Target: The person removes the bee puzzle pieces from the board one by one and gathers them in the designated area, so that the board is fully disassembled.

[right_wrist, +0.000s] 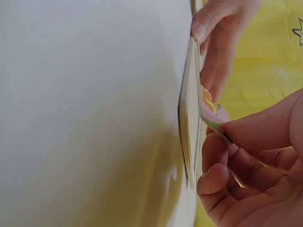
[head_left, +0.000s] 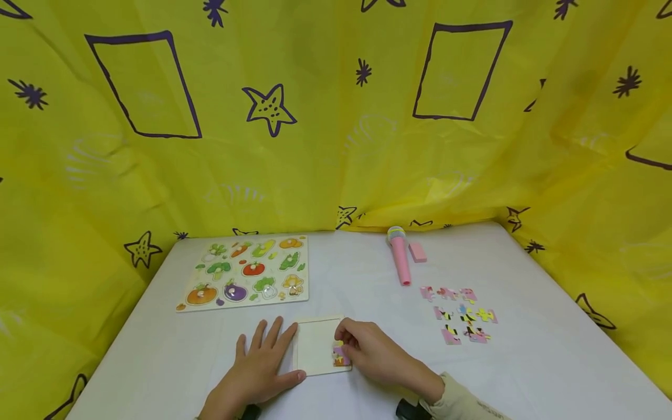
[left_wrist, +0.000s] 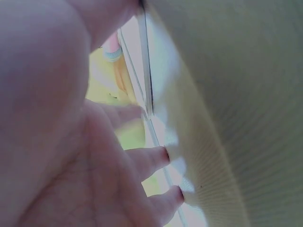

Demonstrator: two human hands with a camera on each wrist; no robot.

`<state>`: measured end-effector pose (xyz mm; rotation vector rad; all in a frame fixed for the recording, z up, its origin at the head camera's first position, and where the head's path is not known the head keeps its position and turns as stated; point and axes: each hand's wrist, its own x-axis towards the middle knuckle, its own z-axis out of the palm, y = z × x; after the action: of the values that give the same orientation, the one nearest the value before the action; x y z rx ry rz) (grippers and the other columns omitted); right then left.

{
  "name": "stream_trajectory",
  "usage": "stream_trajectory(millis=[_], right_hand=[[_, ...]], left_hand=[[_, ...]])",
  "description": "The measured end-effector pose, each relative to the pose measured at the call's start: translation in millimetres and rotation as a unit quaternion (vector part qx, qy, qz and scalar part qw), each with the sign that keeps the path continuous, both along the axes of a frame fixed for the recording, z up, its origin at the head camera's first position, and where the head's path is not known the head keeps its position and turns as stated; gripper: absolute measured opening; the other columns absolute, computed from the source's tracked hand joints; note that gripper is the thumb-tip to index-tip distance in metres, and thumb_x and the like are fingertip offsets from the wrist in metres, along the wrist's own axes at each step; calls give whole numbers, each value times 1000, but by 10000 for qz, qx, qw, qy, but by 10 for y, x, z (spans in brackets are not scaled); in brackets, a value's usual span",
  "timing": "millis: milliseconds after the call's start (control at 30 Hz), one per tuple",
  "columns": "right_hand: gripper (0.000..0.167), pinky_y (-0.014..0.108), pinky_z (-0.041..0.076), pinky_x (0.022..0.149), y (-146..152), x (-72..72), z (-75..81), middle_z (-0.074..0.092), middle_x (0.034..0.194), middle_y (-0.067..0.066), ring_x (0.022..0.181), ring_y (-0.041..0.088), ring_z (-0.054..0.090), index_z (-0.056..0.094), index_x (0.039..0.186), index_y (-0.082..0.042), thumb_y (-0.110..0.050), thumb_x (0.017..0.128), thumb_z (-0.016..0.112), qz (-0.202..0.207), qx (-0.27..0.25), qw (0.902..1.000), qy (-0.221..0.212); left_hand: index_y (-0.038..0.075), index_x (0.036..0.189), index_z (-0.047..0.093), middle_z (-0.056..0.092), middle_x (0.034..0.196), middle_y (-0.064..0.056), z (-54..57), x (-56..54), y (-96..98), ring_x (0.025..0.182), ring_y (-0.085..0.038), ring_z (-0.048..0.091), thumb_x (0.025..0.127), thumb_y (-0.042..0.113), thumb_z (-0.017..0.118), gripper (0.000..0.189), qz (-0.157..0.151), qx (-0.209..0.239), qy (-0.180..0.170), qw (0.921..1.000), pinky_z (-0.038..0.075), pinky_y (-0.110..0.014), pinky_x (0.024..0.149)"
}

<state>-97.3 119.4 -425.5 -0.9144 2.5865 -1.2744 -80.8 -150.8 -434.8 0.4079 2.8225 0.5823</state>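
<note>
A shallow, pale wooden puzzle tray (head_left: pixel 315 345) lies on the table in the head view. My left hand (head_left: pixel 259 364) is spread beside it, with the thumb and a fingertip at the tray's left edge. Between thumb and finger, my right hand (head_left: pixel 375 353) pinches a jigsaw piece (right_wrist: pixel 214 111) with a pink, orange and green print. In the right wrist view the piece is tilted over the tray's edge. From the head view the jigsaw piece appears above the tray's lower right corner, partly hidden by my fingers. The left wrist view shows mostly palm and sleeve.
Several loose jigsaw pieces (head_left: pixel 467 315) lie in rows on the right. Behind them are a pink toy microphone (head_left: pixel 401 256) and a small pink block (head_left: pixel 417 252). A vegetable peg puzzle board (head_left: pixel 273 268) lies back left. A yellow printed curtain (head_left: pixel 315 169) borders the white table (head_left: pixel 546 361).
</note>
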Motion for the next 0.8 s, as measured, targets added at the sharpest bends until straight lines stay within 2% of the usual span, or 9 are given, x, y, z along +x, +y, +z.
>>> stream_trajectory(millis=[167,433,667,733,800], right_hand=[[18,25,50,71,153,24,6,60,86,-9,79,4,54,67,104,-8,9,97,66,-201,-119,9995,228],[18,25,52,68,457,50,65,67,95,-5,75,4,59,68,107,-6,9,98,67,-607,-162,9978,218],[14,29,53,48,765,88,104,65,98,5,57,13,60,65,113,1,9,101,64,-1005,-507,9929,-397],[14,30,54,48,855,99,115,65,97,6,59,15,62,65,114,2,9,101,64,-1134,-524,9914,-381],[14,29,54,53,946,111,123,66,95,3,65,13,63,67,113,1,8,100,66,-1311,-399,9904,-183]], left_hand=[[14,163,46,28,172,-24,9,-5,1,156,-57,15,90,59,79,92,-17,-114,-77,9999,2,-85,114],[13,163,46,26,172,-24,32,-24,3,157,-56,14,91,60,78,92,-34,-101,-105,9999,1,-85,114],[12,161,48,27,172,-24,21,-26,-2,157,-56,13,90,58,79,91,6,-39,-158,9999,0,-84,114],[12,161,47,26,172,-24,26,-22,0,157,-56,13,90,58,79,91,5,-20,-163,9999,-1,-84,114],[12,161,47,26,173,-24,30,-18,2,157,-56,13,91,58,79,90,1,6,-159,9999,-1,-84,114]])
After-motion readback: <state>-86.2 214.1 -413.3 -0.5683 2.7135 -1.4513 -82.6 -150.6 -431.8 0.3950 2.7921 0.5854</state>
